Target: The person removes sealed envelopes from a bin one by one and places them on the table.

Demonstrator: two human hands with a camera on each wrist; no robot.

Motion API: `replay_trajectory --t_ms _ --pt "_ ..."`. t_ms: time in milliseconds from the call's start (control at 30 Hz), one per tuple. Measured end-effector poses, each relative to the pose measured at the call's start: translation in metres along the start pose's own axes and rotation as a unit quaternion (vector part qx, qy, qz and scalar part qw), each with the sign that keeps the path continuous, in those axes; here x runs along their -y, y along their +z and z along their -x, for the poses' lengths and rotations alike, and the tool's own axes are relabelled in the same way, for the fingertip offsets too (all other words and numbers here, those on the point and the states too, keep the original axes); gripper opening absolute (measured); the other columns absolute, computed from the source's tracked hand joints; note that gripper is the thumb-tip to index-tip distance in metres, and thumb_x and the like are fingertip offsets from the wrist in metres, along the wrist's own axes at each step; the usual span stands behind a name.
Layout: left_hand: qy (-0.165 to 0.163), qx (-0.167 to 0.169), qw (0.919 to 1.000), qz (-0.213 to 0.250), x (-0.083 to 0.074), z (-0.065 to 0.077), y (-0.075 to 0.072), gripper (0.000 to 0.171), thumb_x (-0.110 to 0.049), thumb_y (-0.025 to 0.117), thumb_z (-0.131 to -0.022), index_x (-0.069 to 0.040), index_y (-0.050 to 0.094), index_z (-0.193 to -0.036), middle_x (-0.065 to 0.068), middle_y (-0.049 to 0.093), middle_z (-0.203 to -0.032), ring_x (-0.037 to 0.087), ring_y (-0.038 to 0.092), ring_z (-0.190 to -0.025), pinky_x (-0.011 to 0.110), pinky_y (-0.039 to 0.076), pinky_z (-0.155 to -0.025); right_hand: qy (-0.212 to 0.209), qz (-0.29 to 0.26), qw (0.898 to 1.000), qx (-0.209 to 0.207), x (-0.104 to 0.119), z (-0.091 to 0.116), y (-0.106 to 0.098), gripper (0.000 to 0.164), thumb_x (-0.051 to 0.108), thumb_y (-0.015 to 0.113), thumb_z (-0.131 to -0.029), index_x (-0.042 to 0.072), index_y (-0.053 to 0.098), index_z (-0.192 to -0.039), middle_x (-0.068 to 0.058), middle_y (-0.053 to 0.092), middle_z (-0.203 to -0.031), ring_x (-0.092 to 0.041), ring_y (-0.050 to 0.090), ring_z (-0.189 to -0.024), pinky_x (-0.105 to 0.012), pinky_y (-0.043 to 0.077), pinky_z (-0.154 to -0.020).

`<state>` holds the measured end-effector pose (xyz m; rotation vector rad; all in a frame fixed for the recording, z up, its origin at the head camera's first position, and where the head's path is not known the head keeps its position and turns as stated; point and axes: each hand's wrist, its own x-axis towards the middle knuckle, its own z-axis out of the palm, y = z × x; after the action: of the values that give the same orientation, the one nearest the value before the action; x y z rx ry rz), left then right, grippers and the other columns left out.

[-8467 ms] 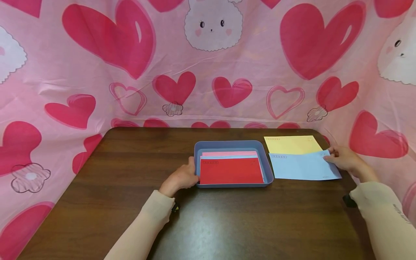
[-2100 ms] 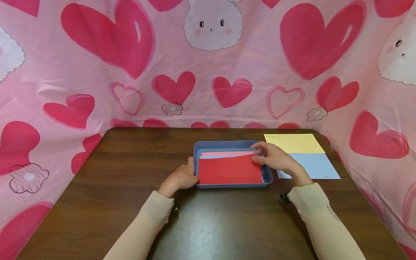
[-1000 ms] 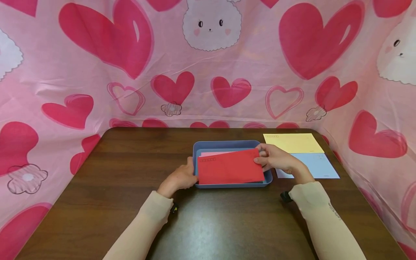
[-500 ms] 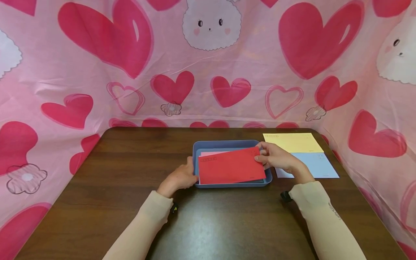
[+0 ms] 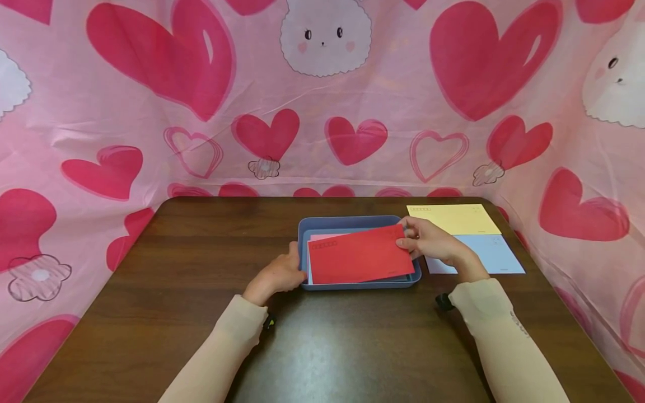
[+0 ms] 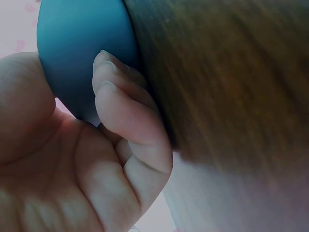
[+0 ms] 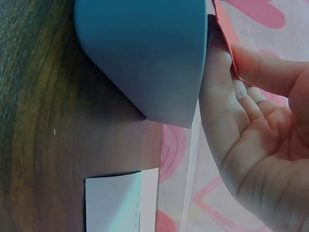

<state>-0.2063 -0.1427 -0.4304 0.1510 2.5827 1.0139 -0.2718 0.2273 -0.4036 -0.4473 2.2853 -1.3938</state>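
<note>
Sleeves (image 5: 224,330), pale cream and rolled at the cuffs, reach in from the near side over a dark brown wood-grain bench (image 5: 322,347) with a soft shine at its near middle. A small dark device (image 5: 444,302) sits at the right cuff, and another, partly hidden, at the left.

Both hands are gripping. The left hand (image 5: 276,273) holds the left end of a shallow blue-grey tray (image 5: 347,223), close to its near corner; the left wrist view shows the fingers curled against the tray's wall. The tray lies flat on the bench, a little right of centre.

The right hand (image 5: 434,244), above the tray's right end, pinches the right end of a red envelope (image 5: 360,256) between thumb and fingers. The envelope slants across the tray, its left end low inside and its right end raised above the rim. A row of small printed boxes runs along its far left corner. Beneath it, a strip of a pink envelope (image 5: 319,237) shows along the far edge, and a thin pale edge shows on the left.

To the right of the tray, a light blue envelope (image 5: 491,254) lies flat on the bench, partly covered by the right hand and wrist. Just beyond it lies a yellow envelope (image 5: 453,220), also flat.

At the far side and along both sides hangs pink cloth (image 5: 322,95), printed with red hearts, outlined flowers and fluffy white cartoon animals.
</note>
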Motion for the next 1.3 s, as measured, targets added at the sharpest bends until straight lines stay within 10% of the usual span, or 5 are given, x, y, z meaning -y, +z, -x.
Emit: replay_trajectory --t_ms 733,1300 --pt "-0.007 0.007 0.9999 0.005 0.000 0.002 -0.002 0.073 -0.012 0.067 -0.099 0.002 0.022 -0.155 0.017 0.057 -0.091 0.027 0.060 -0.068 0.035 0.049 -0.063 0.000 -0.021 1.000 -0.009 0.001 0.005 -0.009 0.040 0.008 0.068 -0.103 -0.007 0.046 -0.132 -0.023 0.071 -0.116 -0.031 0.077 -0.095 -0.045 0.064 -0.082" --pt "-0.021 0.014 0.9997 0.005 -0.003 0.000 -0.001 0.075 -0.015 0.063 -0.103 0.000 0.016 -0.159 0.018 0.058 -0.090 0.028 0.059 -0.067 0.036 0.046 -0.062 0.005 -0.016 0.998 -0.053 -0.003 0.047 -0.059 0.042 0.013 0.068 -0.104 -0.004 0.043 -0.133 -0.016 0.072 -0.118 -0.027 0.077 -0.092 -0.039 0.064 -0.081"
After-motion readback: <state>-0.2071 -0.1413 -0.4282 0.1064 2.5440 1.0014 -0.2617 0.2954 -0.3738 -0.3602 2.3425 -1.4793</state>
